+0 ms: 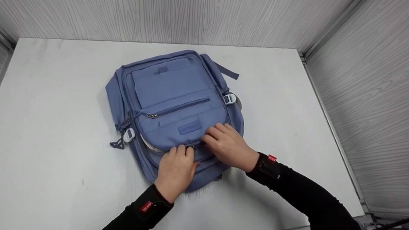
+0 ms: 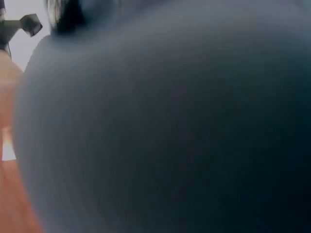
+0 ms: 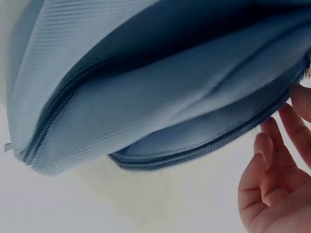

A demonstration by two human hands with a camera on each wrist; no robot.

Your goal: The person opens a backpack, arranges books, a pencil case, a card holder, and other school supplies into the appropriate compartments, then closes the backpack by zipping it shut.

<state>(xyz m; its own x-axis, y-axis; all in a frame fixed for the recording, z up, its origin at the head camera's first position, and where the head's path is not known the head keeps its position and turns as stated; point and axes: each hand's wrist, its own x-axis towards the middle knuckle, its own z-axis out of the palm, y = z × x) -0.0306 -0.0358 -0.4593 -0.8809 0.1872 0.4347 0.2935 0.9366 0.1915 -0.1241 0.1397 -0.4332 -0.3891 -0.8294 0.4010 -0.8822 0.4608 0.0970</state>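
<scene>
A blue backpack (image 1: 176,88) lies front side up on a white table, its top end away from me. My left hand (image 1: 177,168) grips the lower edge of its front pocket, next to a small metal zipper slider (image 1: 192,147). Fingers of my right hand (image 1: 227,144) curl over that same edge, farther right. To the left of my left hand, the pocket gapes and shows a pale lining (image 1: 149,144). The right wrist view shows unzipped blue fabric (image 3: 184,92) close up, with fingertips at a zipper edge (image 3: 209,145). Blurred dark fabric (image 2: 160,136) fills most of the left wrist view.
Around the backpack lies the white tabletop (image 1: 55,133). Grey wood-grain panels (image 1: 187,17) stand at the back and sides. A loose strap (image 1: 227,71) sticks out at upper right. White side buckles (image 1: 129,135) and a dark cord loop (image 1: 117,144) hang at the sides.
</scene>
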